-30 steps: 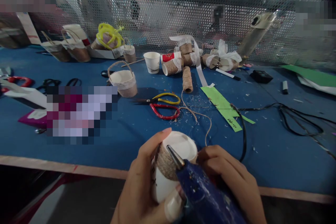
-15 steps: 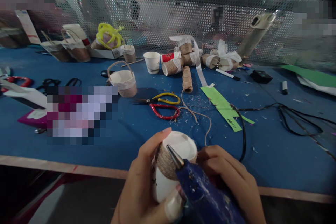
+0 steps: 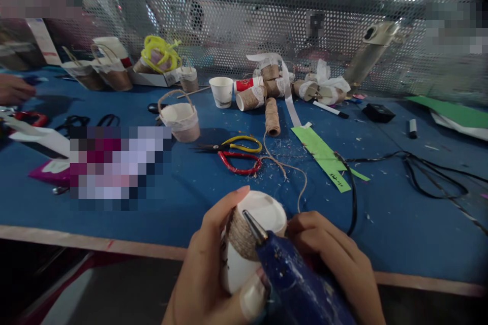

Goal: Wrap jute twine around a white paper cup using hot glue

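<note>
A white paper cup (image 3: 238,270), its base turned up, is gripped in my left hand (image 3: 208,259). Brown twine (image 3: 241,236) winds round the base end of the cup. My right hand (image 3: 335,254) is closed round a blue hot glue gun (image 3: 295,274), whose metal nozzle lies over the twine close to the base's rim. The glue gun hides some of my right fingers and part of the cup. From the cup's right side a loose strand runs across the table toward the twine spool (image 3: 272,118).
Scissors (image 3: 240,148) with yellow and red handles lie beyond the cup. A small basket (image 3: 181,121), a paper cup (image 3: 221,92), green card (image 3: 322,157) and a black cable (image 3: 354,203) are on the blue table (image 3: 152,233). Another person's hand (image 3: 15,90) is at far left.
Another person's hand has come into view at the far left. My hands, the cup and the glue gun have hardly moved; the view has shifted very slightly.
</note>
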Action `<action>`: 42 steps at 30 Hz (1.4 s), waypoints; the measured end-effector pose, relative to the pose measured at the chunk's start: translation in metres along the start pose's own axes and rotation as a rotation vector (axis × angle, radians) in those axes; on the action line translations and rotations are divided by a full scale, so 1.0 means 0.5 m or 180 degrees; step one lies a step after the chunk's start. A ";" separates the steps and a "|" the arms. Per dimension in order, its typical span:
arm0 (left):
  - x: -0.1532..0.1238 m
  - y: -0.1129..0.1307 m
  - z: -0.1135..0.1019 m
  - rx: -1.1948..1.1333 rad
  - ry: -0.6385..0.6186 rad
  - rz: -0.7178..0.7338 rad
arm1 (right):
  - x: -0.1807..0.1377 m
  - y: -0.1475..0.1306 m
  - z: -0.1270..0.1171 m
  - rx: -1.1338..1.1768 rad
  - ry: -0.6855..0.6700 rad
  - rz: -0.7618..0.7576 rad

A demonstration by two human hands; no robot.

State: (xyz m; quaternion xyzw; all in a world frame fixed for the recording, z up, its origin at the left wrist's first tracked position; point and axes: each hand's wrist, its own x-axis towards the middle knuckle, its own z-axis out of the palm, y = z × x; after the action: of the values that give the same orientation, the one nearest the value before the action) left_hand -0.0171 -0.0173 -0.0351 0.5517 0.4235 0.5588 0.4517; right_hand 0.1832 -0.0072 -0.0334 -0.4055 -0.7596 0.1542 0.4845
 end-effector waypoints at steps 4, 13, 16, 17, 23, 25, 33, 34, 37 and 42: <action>-0.001 -0.003 -0.001 0.0060 0.0044 -0.0059 | -0.002 0.000 0.001 0.0001 -0.0004 0.0030; -0.003 -0.011 -0.008 0.0120 0.0017 -0.0075 | -0.005 0.001 0.000 -0.0014 -0.0019 -0.0004; -0.004 -0.014 -0.009 0.0121 0.0041 -0.0134 | -0.004 0.000 0.000 0.0022 -0.0021 -0.0018; -0.004 -0.014 -0.008 0.0108 0.0033 -0.0143 | -0.004 0.000 0.000 0.0029 -0.0028 -0.0026; 0.005 -0.002 0.000 0.0043 0.0030 -0.0027 | -0.003 0.002 0.001 0.0000 -0.0002 0.0022; 0.007 0.001 0.003 0.0026 0.0031 0.0000 | -0.004 0.003 0.002 0.0012 0.0013 0.0008; 0.002 0.007 0.003 0.0041 0.0062 -0.0155 | -0.007 0.005 0.001 0.0001 0.0055 -0.0019; 0.002 0.007 0.003 0.0035 0.0076 -0.0213 | -0.007 0.005 0.001 -0.0005 0.0064 -0.0017; 0.002 0.004 0.002 0.0031 0.0108 -0.0267 | -0.007 0.005 0.002 -0.0018 0.0077 0.0034; 0.007 0.000 0.000 0.0052 -0.0005 -0.0174 | -0.008 0.008 0.007 0.0047 0.0148 0.0067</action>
State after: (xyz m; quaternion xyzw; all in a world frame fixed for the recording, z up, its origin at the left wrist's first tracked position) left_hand -0.0171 -0.0141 -0.0343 0.5440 0.4426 0.5423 0.4626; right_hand 0.1827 -0.0073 -0.0399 -0.4133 -0.7427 0.1555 0.5034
